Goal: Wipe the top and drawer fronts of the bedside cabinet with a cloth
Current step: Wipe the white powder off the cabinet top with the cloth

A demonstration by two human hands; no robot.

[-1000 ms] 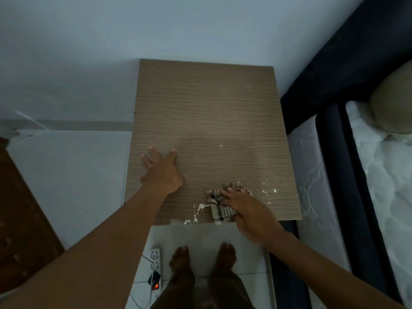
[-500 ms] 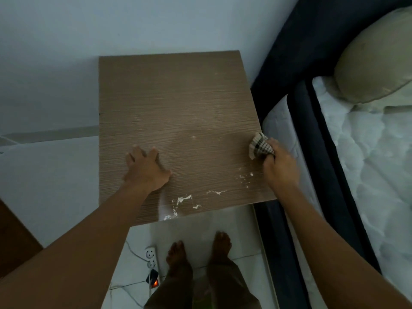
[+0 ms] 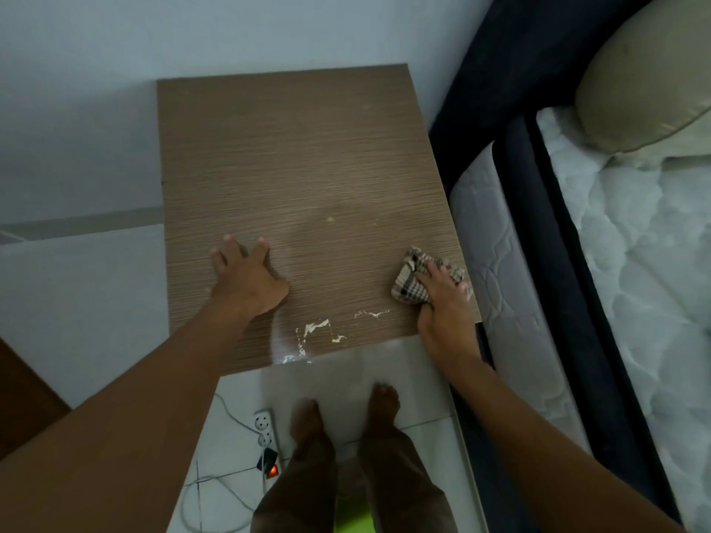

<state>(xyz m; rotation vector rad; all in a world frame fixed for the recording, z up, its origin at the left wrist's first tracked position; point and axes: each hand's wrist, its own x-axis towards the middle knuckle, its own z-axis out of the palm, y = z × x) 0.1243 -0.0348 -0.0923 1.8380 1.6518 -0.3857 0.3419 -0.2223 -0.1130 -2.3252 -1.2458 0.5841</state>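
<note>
Along the far left edge, a dark brown wooden panel (image 3: 23, 398) cuts into the pale tiled floor (image 3: 77, 302). Next comes the bedside cabinet (image 3: 300, 167), seen from straight above with its back against the wall, so only its wood-grain top shows. The left hand (image 3: 246, 278) rests flat on the near left part of that top, fingers straight and spread wide, holding nothing. Just to its right, near the front edge, white smears (image 3: 315, 328) streak the surface. Below the cabinet's front edge, a white power strip (image 3: 265, 428) lies on the floor with a red lit switch (image 3: 272, 471) and a loose cable, beside two bare feet (image 3: 383, 402). At the near right corner of the top sits the checked cloth (image 3: 409, 286), bunched up and touching the surface close to the right edge. The right hand (image 3: 442, 298) holds it there, fingers curved over the bunch and pressing it down. Just beside the cabinet runs a quilted white mattress (image 3: 500, 263) in a dark bed frame (image 3: 569, 263), and a beige pillow (image 3: 646, 71) lies at the upper right.
</note>
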